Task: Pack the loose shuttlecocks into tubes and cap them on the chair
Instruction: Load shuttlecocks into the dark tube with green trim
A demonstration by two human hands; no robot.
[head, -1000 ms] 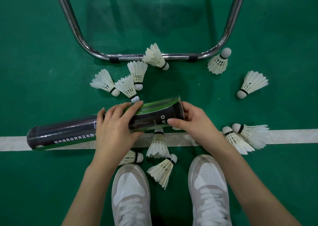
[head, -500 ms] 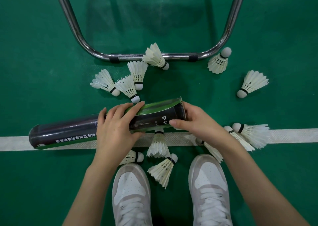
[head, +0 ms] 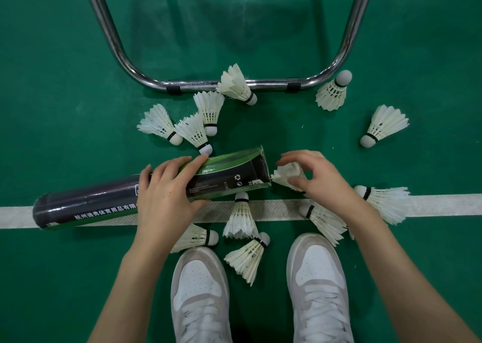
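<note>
white shuttlecock (head: pixel 288 176) pinched in right fingers (head: pixel 297 181) beside tube (head: pixel 156 188); left fingers (head: pixel 182 166) grasp tube.

Below the fingers (head: pixel 191 161) stand two white shoes (head: pixel 200 293) on the green floor (head: pixel 52 81), a white line (head: pixel 273 208) runs across under them, and a chrome tube frame (head: pixel 208 85) curves above them.
</note>
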